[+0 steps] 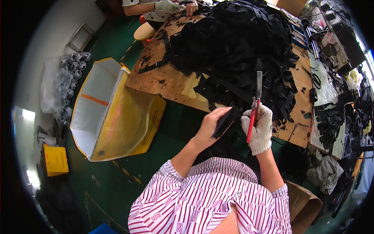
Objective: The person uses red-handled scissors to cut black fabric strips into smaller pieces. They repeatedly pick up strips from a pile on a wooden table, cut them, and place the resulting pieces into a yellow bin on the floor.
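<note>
My bare left hand (207, 130) is closed around a folded piece of black fabric (226, 123), held just in front of the table's near edge. A white knitted glove covers my right hand (261, 126), which grips red-handled scissors (259, 84) with the metal blades pointing up and away from me. The blades look closed and touch nothing that I can make out. Beyond both hands, a large heap of black fabric straps and pieces (230, 46) covers much of the wooden table (156, 80).
A yellow-and-white open bin (117, 117) stands left of the table. A wooden stool (144, 31) is behind it. At the far edge, a gloved co-worker's hand (169, 6) handles black pieces. A cluttered side bench (327, 101) lies right; a cardboard box (306, 202) is by my right side.
</note>
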Demonstrator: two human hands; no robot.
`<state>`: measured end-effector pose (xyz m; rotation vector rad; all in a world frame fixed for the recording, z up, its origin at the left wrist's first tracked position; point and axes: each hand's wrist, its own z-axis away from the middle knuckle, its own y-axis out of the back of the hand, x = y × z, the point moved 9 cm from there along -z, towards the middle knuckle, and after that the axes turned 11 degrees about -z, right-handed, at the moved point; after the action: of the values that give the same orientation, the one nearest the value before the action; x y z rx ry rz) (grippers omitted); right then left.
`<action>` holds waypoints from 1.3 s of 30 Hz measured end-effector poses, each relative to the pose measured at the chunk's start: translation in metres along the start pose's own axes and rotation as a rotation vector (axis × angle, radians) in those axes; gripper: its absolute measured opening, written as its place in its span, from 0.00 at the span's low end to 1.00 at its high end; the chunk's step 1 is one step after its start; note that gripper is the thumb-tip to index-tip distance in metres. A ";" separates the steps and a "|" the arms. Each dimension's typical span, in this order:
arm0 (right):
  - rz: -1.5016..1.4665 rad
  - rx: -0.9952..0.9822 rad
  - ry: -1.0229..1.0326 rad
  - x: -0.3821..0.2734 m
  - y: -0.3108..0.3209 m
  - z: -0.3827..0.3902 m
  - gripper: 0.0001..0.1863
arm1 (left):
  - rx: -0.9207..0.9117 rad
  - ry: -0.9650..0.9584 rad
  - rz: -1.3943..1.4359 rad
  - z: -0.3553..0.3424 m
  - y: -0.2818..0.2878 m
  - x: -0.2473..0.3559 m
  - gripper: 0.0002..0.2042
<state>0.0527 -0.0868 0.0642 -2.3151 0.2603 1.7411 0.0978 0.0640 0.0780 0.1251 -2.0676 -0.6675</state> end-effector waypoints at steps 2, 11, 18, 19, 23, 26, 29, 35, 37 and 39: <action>0.022 0.019 -0.001 -0.006 0.000 0.001 0.25 | -0.127 0.192 0.044 0.011 -0.016 -0.016 0.08; -0.066 0.071 -0.332 0.030 0.033 0.048 0.28 | -0.020 0.540 0.617 0.028 -0.021 -0.052 0.13; 0.346 -0.079 -0.463 0.045 0.038 0.085 0.37 | 0.022 0.594 0.549 0.024 -0.022 -0.057 0.16; 0.367 -0.088 -0.462 0.045 0.038 0.085 0.37 | 0.019 0.583 0.546 0.023 -0.024 -0.056 0.16; 0.496 -0.148 -0.443 0.038 0.035 0.084 0.39 | -0.001 0.563 0.550 0.023 -0.028 -0.052 0.16; 0.531 -0.156 -0.407 0.033 0.032 0.081 0.38 | -0.045 0.567 0.552 0.024 -0.033 -0.046 0.14; 0.508 -0.131 -0.398 0.030 0.029 0.077 0.37 | -0.080 0.561 0.579 0.026 -0.039 -0.041 0.13; 0.353 -0.076 -0.390 0.036 0.027 0.083 0.36 | -0.109 0.559 0.578 0.026 -0.041 -0.041 0.10; 0.278 -0.050 -0.388 0.045 0.027 0.090 0.35 | -0.104 0.564 0.588 0.026 -0.043 -0.040 0.10; 0.197 -0.037 -0.395 0.058 0.027 0.095 0.34 | -0.089 0.575 0.593 0.027 -0.044 -0.039 0.10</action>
<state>-0.0267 -0.0854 -0.0186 -1.9639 0.3947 2.2662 0.0907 0.0508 0.0149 -0.3067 -1.4111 -0.3003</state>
